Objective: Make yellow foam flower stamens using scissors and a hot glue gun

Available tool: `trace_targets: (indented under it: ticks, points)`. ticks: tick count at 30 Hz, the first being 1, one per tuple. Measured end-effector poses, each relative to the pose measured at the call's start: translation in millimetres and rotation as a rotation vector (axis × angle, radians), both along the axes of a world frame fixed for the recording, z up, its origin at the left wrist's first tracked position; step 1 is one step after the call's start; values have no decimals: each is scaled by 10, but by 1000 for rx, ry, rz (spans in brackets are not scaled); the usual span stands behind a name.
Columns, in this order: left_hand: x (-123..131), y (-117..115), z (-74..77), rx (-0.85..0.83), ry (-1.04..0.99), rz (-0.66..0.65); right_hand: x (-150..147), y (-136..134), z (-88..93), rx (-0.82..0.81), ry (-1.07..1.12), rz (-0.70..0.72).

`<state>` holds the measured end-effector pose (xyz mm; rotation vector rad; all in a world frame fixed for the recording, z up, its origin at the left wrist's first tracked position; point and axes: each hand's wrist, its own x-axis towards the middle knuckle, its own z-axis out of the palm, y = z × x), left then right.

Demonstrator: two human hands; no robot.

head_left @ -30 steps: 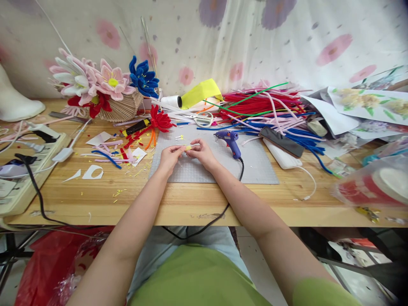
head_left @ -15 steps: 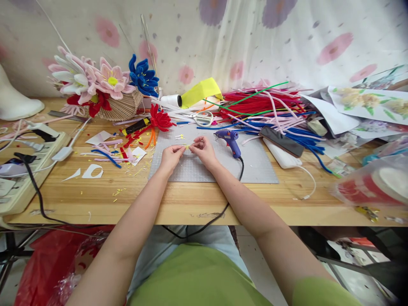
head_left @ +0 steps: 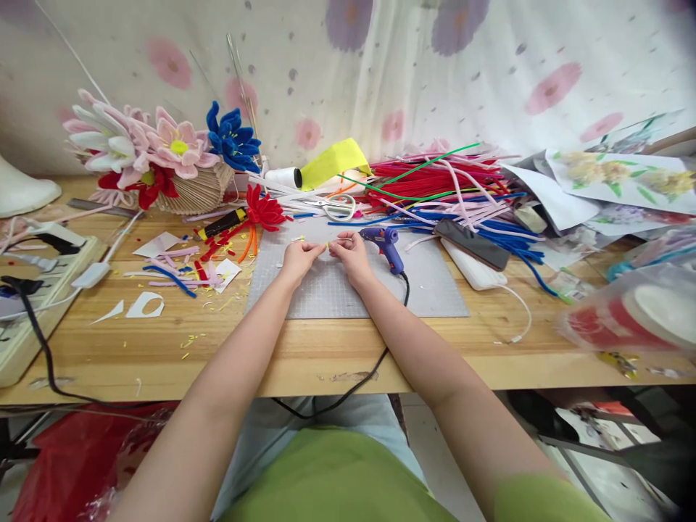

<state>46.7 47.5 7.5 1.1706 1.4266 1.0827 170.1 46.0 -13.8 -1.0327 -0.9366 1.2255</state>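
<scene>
Over the grey cutting mat point(head_left: 435, 290), my left hand point(head_left: 300, 262) and my right hand point(head_left: 351, 258) meet fingertip to fingertip. Both pinch at a tiny yellow piece point(head_left: 327, 246), mostly covered by the fingers; its exact kind is too small to make out. A purple glue gun point(head_left: 385, 245) lies on the mat just right of my right hand, its nozzle close to the knuckles. Small white-and-yellow bits point(head_left: 298, 238) rest on the mat behind my left hand. A red pipe-cleaner flower point(head_left: 264, 208) with orange stems lies at the mat's back left corner.
White-handled scissors point(head_left: 338, 208) and a heap of pipe cleaners point(head_left: 435, 177) fill the back. A phone point(head_left: 472, 244) leans on a white power bank point(head_left: 478, 270) at right. Left are scraps, a power strip point(head_left: 59, 319) and fuzzy flowers point(head_left: 179, 147). The glue gun's cord point(head_left: 375, 370) crosses the table edge.
The view has shifted slightly, moving the table leftward and a little down in the picture. My hands remain together, and their fingertips now cover more of the yellow piece.
</scene>
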Motion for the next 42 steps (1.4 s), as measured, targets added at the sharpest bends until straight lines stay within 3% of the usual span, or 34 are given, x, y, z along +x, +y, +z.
trace_targets:
  ticks: [8,14,18,28,36,42]
  points:
    - [18,-47,-91,42,-162,38,20,-35,12,-4,15,81]
    - [-11,-95,-54,26,-299,20,-10,-101,45,19,2,200]
    - [-19,-89,-41,2,-354,35,-33,-97,14,44,-37,199]
    - [4,-106,-37,32,-328,47,-31,-86,14,56,-43,103]
    - [23,-114,-51,55,-347,24,-24,-81,2,38,-22,204]
    - [33,-95,-79,89,-280,102,-31,-72,-12,24,-69,203]
